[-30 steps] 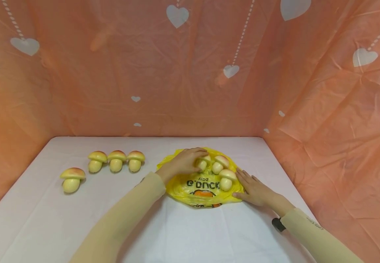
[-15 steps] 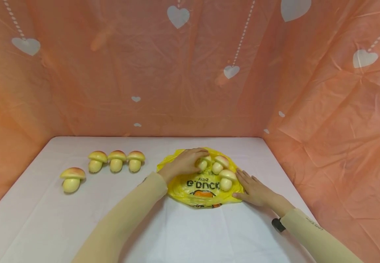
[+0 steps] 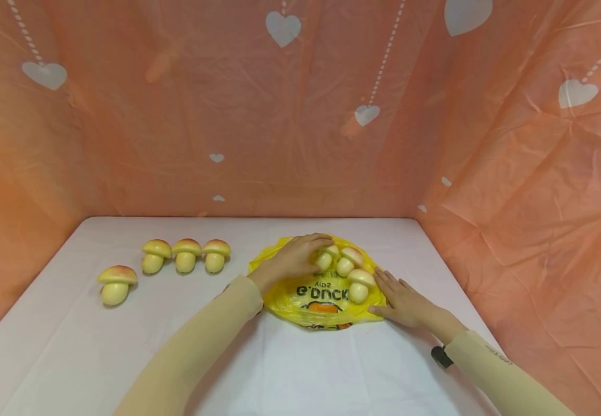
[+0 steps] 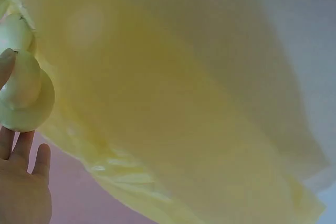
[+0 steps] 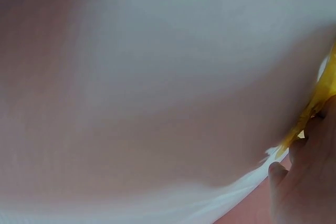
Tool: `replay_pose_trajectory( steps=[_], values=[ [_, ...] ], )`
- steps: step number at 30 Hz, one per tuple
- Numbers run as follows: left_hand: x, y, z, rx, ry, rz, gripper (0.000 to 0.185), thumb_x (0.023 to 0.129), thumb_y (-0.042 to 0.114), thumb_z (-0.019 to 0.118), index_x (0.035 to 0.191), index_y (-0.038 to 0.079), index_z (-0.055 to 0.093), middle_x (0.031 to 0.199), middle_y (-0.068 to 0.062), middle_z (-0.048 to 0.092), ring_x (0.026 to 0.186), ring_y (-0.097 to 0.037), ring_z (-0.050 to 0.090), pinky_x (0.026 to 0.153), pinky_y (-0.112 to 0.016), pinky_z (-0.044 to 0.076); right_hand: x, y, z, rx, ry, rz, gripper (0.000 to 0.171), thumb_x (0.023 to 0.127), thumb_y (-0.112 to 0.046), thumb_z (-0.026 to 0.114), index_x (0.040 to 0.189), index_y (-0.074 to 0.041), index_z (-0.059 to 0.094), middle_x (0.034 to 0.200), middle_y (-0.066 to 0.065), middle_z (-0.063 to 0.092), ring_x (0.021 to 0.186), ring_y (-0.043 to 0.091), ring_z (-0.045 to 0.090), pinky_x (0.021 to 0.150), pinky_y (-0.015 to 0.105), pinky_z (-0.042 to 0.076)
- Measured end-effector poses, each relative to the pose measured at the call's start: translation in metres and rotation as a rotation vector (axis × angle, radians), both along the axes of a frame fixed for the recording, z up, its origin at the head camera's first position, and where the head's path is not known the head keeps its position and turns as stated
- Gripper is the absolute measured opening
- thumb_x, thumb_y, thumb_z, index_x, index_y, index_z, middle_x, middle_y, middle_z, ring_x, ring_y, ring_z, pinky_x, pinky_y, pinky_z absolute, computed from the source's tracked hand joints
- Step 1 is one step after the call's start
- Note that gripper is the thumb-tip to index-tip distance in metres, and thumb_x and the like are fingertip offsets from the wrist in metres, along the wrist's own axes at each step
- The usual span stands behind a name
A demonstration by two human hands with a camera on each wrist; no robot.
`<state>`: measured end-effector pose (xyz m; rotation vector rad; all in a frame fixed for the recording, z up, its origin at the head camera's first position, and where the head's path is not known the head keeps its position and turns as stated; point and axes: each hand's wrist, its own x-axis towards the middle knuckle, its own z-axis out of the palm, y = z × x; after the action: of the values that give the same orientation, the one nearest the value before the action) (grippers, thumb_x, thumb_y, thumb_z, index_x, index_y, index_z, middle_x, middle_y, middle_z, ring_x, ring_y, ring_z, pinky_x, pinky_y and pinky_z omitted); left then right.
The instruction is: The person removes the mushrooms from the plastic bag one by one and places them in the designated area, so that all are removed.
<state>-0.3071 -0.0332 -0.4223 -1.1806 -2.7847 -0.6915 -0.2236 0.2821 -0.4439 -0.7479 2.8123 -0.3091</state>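
Observation:
A yellow plastic bag [image 3: 290, 300] with black lettering and an orange print lies flat on the table. My left hand [image 3: 292, 259] reaches over its back part, thumb and fingers around a toy mushroom [image 3: 325, 258]. In the left wrist view, the thumb is at the stem and the fingertips are at the cap of this mushroom [image 4: 23, 85]. Two more mushrooms lie on the bag to the right, a back one [image 3: 349, 261] and a front one [image 3: 359, 287]. My right hand [image 3: 404, 300] rests at the bag's right edge, fingers straight and spread.
On the left side of the white-covered table [image 3: 310, 375], a row of three toy mushrooms [image 3: 186, 257] stands near the back. A single mushroom [image 3: 116, 286] is nearer the front left. Orange curtains [image 3: 300, 115] with white hearts enclose the back and sides.

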Motion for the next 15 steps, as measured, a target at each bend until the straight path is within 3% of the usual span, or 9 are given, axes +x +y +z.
replay_pose_trajectory(
  steps=[15],
  values=[
    [0.021,-0.007,0.032,0.170,0.039,-0.005,0.070,0.091,0.020,0.083,0.154,0.014,0.052,0.162,-0.004,0.044,0.147,-0.030,0.044,0.122,-0.050,0.033,-0.002,0.002,-0.001,0.009,-0.002,-0.006,0.094,0.104,-0.057,0.054,0.161,0.009,0.020,0.170,0.027,0.014,0.155,0.050,0.016,0.122,0.068,0.016]
  ],
)
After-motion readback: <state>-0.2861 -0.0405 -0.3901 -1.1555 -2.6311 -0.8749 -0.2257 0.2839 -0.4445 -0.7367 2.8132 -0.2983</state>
